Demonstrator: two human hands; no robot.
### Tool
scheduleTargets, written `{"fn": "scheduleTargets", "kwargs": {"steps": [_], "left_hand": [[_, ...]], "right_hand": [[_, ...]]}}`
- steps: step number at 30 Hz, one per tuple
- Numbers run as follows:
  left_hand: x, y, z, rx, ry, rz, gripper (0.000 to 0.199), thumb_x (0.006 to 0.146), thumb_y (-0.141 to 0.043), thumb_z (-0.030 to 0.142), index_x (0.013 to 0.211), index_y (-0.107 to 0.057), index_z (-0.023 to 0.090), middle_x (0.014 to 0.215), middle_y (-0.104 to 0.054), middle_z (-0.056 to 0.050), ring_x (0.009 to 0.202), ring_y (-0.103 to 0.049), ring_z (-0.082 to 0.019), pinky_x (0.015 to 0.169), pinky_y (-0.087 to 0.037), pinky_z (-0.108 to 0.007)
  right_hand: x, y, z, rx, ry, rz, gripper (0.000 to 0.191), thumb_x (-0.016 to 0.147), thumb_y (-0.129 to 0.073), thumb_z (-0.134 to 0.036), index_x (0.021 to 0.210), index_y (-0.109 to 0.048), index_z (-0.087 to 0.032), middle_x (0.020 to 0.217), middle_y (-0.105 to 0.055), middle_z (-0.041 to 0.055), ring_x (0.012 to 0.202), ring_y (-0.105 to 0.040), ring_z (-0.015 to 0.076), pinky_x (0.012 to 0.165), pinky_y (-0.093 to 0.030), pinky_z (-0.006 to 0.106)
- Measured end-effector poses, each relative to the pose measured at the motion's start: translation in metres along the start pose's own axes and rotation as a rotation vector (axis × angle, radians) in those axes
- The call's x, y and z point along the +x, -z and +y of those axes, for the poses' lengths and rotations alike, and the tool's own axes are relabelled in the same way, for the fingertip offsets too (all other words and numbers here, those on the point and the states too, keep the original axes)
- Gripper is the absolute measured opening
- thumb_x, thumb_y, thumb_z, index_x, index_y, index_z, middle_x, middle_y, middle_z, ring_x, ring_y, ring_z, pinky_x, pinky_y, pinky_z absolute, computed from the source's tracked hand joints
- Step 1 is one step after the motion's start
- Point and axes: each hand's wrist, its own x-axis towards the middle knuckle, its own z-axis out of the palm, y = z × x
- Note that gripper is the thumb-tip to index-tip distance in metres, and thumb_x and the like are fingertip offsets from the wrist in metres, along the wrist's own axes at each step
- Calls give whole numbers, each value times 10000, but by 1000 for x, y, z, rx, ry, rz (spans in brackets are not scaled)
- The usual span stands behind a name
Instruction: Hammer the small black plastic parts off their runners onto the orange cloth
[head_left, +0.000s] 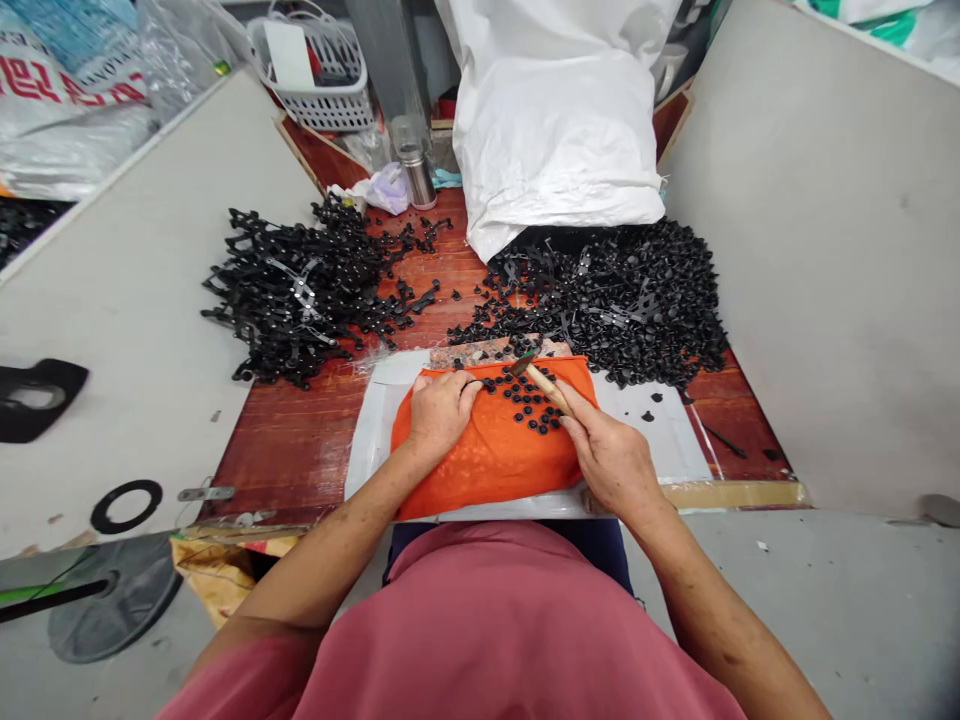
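Note:
My right hand (pixel 616 462) is wrapped round the wooden handle of a small hammer (pixel 549 388), whose dark metal head lies over the far edge of an orange cloth (pixel 480 450). To the left, my left hand (pixel 441 410) rests on the cloth with thumb and fingers pinched. A small black part shows at its fingertips, though most of it is hidden. Between the two hands, several small round black plastic parts (pixel 531 398) lie on the cloth. Just beyond the hammer head is a worn, reddish block (pixel 469 354) with a few black bits on it.
A tangled heap of black linked parts (pixel 300 285) stands on the left of the red-brown table (pixel 289 440). Loose black pieces (pixel 637 300) spill from below a white sack (pixel 555 130) at the back right. A steel flask (pixel 417 178) and grey basket (pixel 326 100) stand behind. Pale panels flank both sides.

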Motion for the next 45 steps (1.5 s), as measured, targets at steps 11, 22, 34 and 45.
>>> {"fn": "scheduleTargets", "kwargs": {"steps": [11, 22, 34, 45], "left_hand": [[-1, 1, 1, 14, 10, -19, 296, 1058, -461, 382, 969, -693, 222, 985, -779, -56, 927, -679, -232, 859, -379, -388], [-4, -2, 0, -2, 1, 24, 290, 1062, -465, 393, 996, -696, 231, 995, -779, -49, 949, -677, -224, 885, -368, -388], [-3, -2, 0, 19, 12, 1, 244, 1052, -498, 370, 956, -684, 244, 954, -775, -32, 924, -678, -222, 860, -377, -376], [0, 0, 0, -71, 61, 2, 220, 1041, -514, 324, 945, -695, 244, 948, -783, -19, 898, -685, -211, 856, -398, -353]], "right_hand": [[-2, -5, 5, -31, 6, 7, 524, 1061, -453, -300, 1583, -439, -342, 1342, -725, 25, 970, -772, 231, 848, -620, 366], [5, -2, -6, -81, 32, -38, 533, 1057, -468, -293, 1585, -436, -354, 1243, -771, 20, 916, -775, 227, 802, -620, 348], [2, -6, -1, -83, 34, -7, 544, 1041, -521, -273, 1574, -456, -361, 1058, -811, 15, 821, -780, 237, 706, -609, 335], [2, -10, -1, -79, 52, 7, 563, 1029, -544, -256, 1576, -455, -359, 1082, -809, 16, 827, -779, 228, 695, -603, 321]]}}
